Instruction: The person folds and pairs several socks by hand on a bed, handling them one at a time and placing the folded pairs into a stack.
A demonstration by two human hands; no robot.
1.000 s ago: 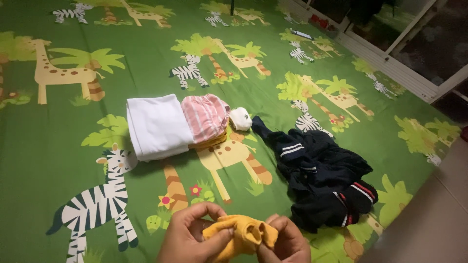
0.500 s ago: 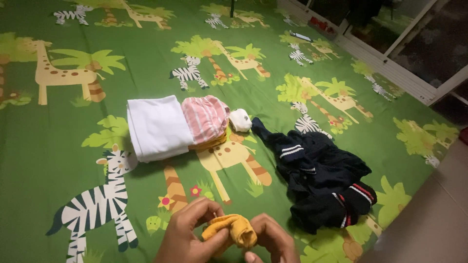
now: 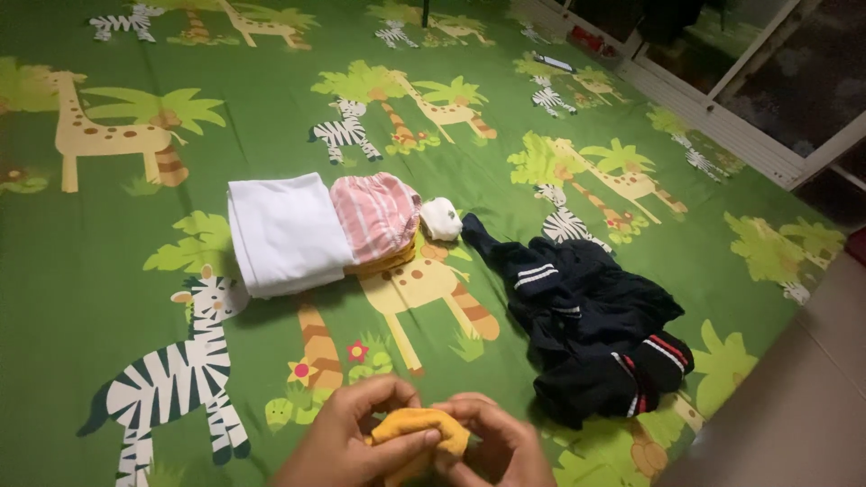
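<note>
Left hand (image 3: 347, 442) and right hand (image 3: 492, 446) both clasp one balled yellow cloth (image 3: 417, 426) between them; one dark pile (image 3: 591, 325) lies just beyond it.

Open green sheet (image 3: 81, 261) left of hands, dark clothes heap (image 3: 591, 329) crowding right, folded pile (image 3: 320, 230) ahead

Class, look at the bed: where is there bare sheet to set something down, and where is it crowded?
Free: the wide left side of the sheet, left of the white fold, and the strip between that fold and the hands. Crowded: the middle row of white fold, pink stripes and white ball, and the dark pile to the right.
</note>
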